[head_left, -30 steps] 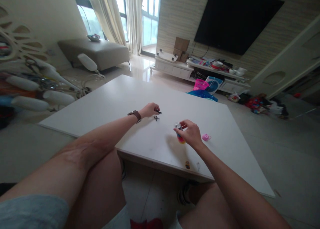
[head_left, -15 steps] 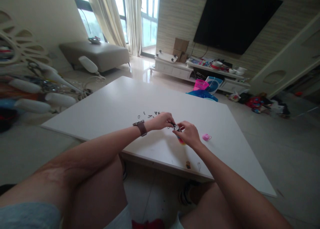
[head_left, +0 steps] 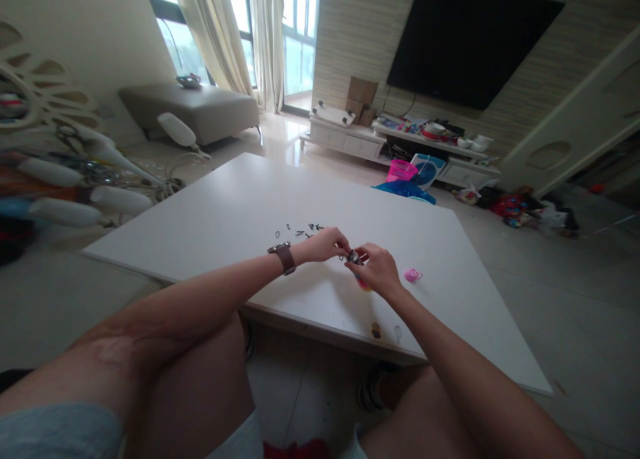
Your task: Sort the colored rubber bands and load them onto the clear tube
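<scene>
My left hand point(head_left: 329, 244), with a watch on the wrist, pinches something small and dark at the top of a colourful item. Facing it, my right hand point(head_left: 379, 269) is closed around that colourful item point(head_left: 363, 283), whose lower end shows red, yellow and blue below the fingers. The fingertips of both hands nearly meet there. Several small dark pieces point(head_left: 311, 227) lie on the white table point(head_left: 280, 192) beyond my left hand. A pink object point(head_left: 413, 275) sits right of my right hand. Near the front edge are a brown figure point(head_left: 376, 330) and a small clear piece point(head_left: 398, 333).
My knees are under the table's front edge. Left of the table stands a lamp with white shades point(head_left: 121, 199). Behind are a grey bench point(head_left: 193, 109), a pink basket point(head_left: 401, 170), blue plastic point(head_left: 405, 190) and a low cabinet point(head_left: 345, 141) under a television point(head_left: 470, 42).
My left hand has moved slightly down, its fingertips shifting at the top of the colourful item. My right hand keeps its hold almost unmoved.
</scene>
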Motion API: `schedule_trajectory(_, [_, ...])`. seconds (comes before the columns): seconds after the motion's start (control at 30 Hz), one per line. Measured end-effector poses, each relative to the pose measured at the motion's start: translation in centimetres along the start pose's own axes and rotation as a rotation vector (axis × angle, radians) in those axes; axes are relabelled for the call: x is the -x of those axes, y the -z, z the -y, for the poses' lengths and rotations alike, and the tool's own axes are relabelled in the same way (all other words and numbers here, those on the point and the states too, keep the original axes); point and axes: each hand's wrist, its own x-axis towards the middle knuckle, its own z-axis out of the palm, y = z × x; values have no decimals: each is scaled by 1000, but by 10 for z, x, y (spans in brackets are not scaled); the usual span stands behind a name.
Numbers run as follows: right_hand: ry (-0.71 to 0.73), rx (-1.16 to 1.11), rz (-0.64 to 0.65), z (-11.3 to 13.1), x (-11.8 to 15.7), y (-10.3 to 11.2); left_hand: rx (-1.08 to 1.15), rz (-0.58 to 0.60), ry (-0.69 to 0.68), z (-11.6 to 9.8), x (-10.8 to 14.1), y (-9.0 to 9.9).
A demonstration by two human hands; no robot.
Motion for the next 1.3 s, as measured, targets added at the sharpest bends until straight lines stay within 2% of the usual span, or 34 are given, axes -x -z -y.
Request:
schedule_trajectory(0.2, [-9,5,2,-2,1,-1,-38,120,-146,-2,2,5])
schedule_trajectory(0.5, [57,-39,23,1,3,-2,194,146,-61,11,1,16])
schedule_trajectory(0.63, [104,-34,49,3,3,-2,163,73,-46,11,2,12])
schedule_trajectory(0.8, [105,-42,34,5,3,-1,113,-94,10,0,3,1])
schedule_trajectory(0.87, [86,-57,12,6,3,0,124,-100,25,-4,3,1])
schedule_trajectory(1.1, [44,-39,-27,5,4,0,121,127,-38,-11,8,8])
schedule_trajectory(1.17, [61,-15,-20,5,4,0,99,186,-6,-14,10,8])
schedule_trajectory(1.3, [100,30,-4,4,6,-3,161,298,146,-23,14,7])
